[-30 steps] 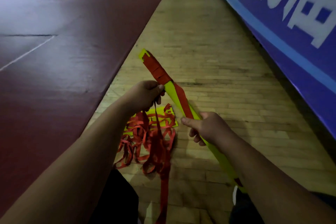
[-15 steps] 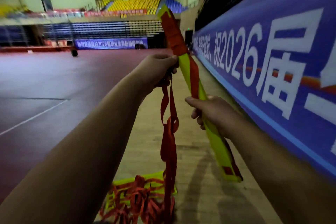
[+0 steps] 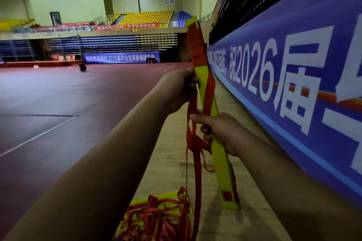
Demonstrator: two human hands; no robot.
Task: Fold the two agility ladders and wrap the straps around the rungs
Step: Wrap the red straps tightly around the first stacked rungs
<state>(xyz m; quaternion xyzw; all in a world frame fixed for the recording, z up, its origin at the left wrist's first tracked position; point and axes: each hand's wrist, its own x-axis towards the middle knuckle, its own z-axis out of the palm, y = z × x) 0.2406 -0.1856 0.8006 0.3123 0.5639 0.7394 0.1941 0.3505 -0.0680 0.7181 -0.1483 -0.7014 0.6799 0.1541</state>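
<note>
I hold a stack of yellow-green ladder rungs (image 3: 220, 154) nearly upright in front of me, its upper part wound with red strap. My right hand (image 3: 221, 131) grips the stack around its middle. My left hand (image 3: 179, 90) holds the red strap (image 3: 195, 154) against the stack's left edge, higher up. From there the strap hangs in loose loops down to the floor. A second ladder (image 3: 156, 217) lies on the floor below as a heap of yellow-green rungs and tangled red straps.
A long blue banner wall (image 3: 293, 84) with white characters runs close along my right. I stand on a strip of wooden floor (image 3: 172, 172); a dark red court (image 3: 58, 113) with white lines spreads to the left. Tiered seats fill the far end.
My view has lifted from the floor to the hall. Both hands raised the rung stack from slanting low to nearly upright. The right hand slid closer under the left.
</note>
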